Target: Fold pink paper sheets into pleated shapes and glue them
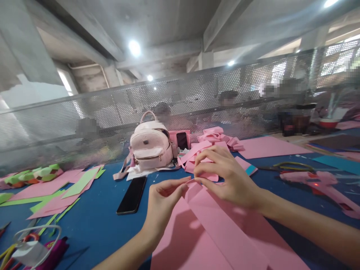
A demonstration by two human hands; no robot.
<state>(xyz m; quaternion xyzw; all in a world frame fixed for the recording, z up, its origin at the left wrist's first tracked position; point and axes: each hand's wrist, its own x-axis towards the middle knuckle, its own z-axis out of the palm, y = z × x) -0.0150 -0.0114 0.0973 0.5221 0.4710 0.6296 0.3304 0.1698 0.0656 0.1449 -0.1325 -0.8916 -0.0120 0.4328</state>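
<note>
We have the pink paper sheet (213, 225) flat on the blue table (92, 221) close in front, creased lengthwise, with its far end at centre frame. Our left hand (163, 202) pinches that end between thumb and forefinger, and our right hand (227, 176) grips the same edge from above, fingers curled narrow. Outward: black phone (132, 195) just left, pink backpack (152, 146) and pile of pink strips (216, 138) behind, glue gun (317, 183) right.

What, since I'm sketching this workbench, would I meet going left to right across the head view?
Green folded paper pieces → black phone → left hand → right hand, both hands pinching the pink sheet → pink glue gun.
</note>
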